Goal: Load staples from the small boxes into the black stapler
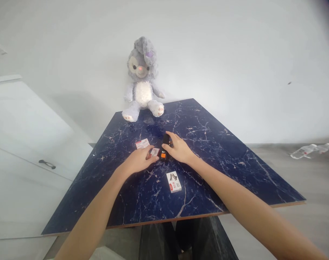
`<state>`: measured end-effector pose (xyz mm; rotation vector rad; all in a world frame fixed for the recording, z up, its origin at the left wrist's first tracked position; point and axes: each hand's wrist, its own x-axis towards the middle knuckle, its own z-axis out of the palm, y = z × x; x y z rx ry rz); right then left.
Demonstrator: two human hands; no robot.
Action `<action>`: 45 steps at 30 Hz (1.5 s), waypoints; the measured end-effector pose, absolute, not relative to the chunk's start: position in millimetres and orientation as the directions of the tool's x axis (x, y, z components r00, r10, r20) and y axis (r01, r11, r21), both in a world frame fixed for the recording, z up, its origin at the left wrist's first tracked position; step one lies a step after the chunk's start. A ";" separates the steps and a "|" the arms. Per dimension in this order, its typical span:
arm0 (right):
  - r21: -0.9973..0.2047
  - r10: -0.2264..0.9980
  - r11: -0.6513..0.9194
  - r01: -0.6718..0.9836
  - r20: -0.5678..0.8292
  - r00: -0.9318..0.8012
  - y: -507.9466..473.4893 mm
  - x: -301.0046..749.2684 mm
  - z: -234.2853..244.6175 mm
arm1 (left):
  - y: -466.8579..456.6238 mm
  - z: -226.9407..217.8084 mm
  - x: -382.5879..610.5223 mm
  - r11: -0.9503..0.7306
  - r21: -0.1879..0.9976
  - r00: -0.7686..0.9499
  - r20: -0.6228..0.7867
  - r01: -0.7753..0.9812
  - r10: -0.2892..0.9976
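Observation:
My left hand (139, 160) is curled around a small white and red box (153, 152) at the middle of the dark blue marbled table (221, 162). My right hand (179, 148) grips a small black device with an orange part (164, 148), its fingers bent over the top. The two hands nearly touch, and the box and the device sit side by side between them. A second small white and red box (142, 143) lies just beyond my left hand. A third box (173, 181) lies nearer to me, flat on the table.
A grey and white plush rabbit (142, 81) sits at the table's far edge against the white wall. A white cabinet with a dark handle (47, 164) stands to the left. A clear plastic bottle (311, 150) lies on the floor at right.

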<state>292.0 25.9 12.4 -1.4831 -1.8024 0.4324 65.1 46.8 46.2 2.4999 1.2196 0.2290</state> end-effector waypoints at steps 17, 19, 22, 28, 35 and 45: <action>-0.672 0.949 0.275 0.688 0.304 -0.082 22.9 293.5 15.3 | 68.4 33.6 44.5 -0.724 0.360 0.741 0.119 0.588 0.661; -0.671 0.948 0.275 0.689 0.308 -0.079 23.1 294.0 14.2 | 72.3 29.4 44.0 -0.709 0.370 0.726 0.122 0.600 0.677; -0.668 0.944 0.288 0.686 0.319 -0.085 23.6 294.9 13.0 | 79.1 23.7 42.1 -0.676 0.380 0.680 0.148 0.631 0.718; -0.664 0.944 0.288 0.690 0.316 -0.090 23.8 294.7 13.4 | 80.4 25.0 40.4 -0.621 0.448 0.636 0.140 0.643 0.759; -0.733 0.960 0.263 0.627 0.264 -0.095 27.1 297.0 11.5 | 80.0 22.6 44.1 -0.681 0.445 0.695 0.164 0.581 0.700; -0.813 0.944 0.318 0.488 0.226 -0.240 26.0 298.6 13.1 | 75.1 30.2 42.4 -0.693 0.443 0.730 0.115 0.569 0.673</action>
